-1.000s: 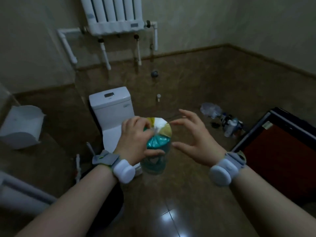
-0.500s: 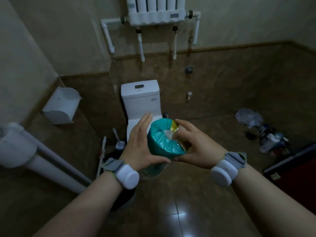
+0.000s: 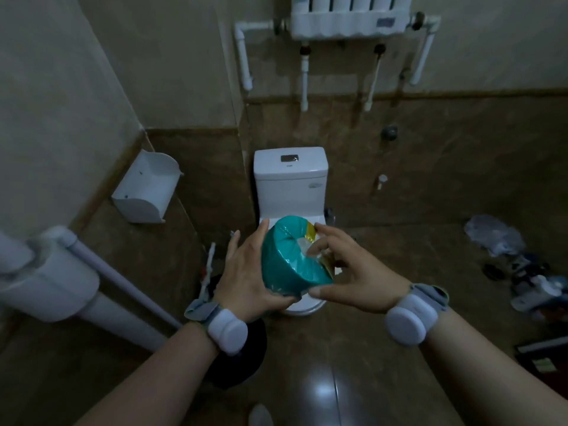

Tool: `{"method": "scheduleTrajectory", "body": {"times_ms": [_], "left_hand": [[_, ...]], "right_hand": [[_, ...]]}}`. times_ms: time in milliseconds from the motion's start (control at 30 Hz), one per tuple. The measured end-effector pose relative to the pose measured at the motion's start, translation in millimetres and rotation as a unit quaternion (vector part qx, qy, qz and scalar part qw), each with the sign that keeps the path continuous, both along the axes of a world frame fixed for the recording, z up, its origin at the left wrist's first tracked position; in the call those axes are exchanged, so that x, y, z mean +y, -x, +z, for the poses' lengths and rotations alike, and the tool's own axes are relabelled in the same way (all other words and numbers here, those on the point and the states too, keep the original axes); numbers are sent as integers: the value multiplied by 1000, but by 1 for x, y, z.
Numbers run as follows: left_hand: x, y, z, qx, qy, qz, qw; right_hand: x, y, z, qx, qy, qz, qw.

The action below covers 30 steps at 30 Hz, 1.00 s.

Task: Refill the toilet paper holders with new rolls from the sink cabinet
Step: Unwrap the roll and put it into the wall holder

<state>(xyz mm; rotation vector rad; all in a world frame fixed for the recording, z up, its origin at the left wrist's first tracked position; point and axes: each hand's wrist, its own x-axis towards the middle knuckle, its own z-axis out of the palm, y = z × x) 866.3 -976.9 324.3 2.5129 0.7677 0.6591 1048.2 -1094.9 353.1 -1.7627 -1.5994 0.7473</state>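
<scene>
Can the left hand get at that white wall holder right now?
Probably, with a stretch: nothing stands between the left hand and the toilet paper holder, but it holds the wrapped roll.

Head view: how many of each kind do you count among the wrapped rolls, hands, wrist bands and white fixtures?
Teal-wrapped roll: 1
Hands: 2, the left hand and the right hand, both holding the roll
Wrist bands: 2
Toilet: 1
Wall paper holder: 1
Radiator: 1
Total: 8
</scene>
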Motion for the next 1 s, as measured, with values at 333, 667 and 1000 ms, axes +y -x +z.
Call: {"method": "scheduleTrajectory", "body": {"times_ms": [333,667,1000], "left_hand": [[102,8,-16,54,-142,-27,988],[123,-9,-20,79,-118,71,987],[115,-33,-6,89,-102,193,972]], "right_hand": [[129,4,3,-75,103,-132,983],[180,-16,8,-158,19,-62,985],[198,-87,24,177,-23,-43,983]]}}
